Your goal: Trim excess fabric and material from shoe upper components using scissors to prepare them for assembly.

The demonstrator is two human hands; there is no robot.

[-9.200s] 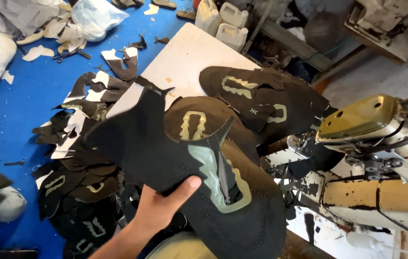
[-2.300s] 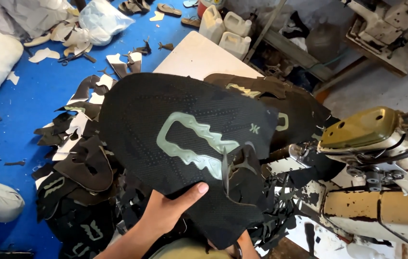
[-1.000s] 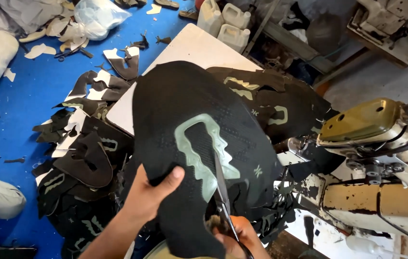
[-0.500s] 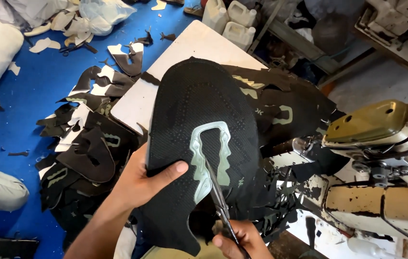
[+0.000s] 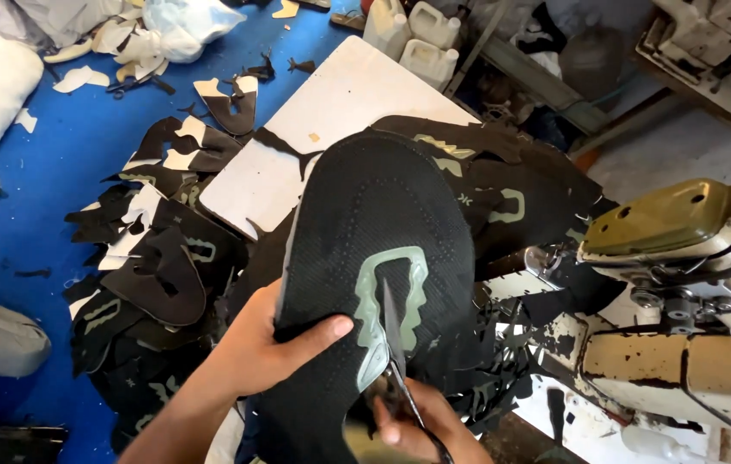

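Note:
My left hand (image 5: 267, 348) grips the left edge of a black knit shoe-upper piece (image 5: 374, 215) with a pale green outlined patch (image 5: 387, 301), holding it raised and folded over. My right hand (image 5: 421, 425), low in the view, holds scissors (image 5: 395, 339). The blades point up into the middle of the green patch. Part of my right hand is hidden behind the fabric.
More black upper pieces (image 5: 503, 185) lie on a white board (image 5: 322, 120). Cut pieces and scraps (image 5: 155, 275) pile on the blue floor (image 5: 48, 172) at left. A worn sewing machine (image 5: 683, 283) stands at right. White plastic jugs (image 5: 413, 39) sit at the top.
The fabric piece has been turned from lying wide to standing narrow and upright. My right hand came in with scissors, and the blades now sit inside the green patch.

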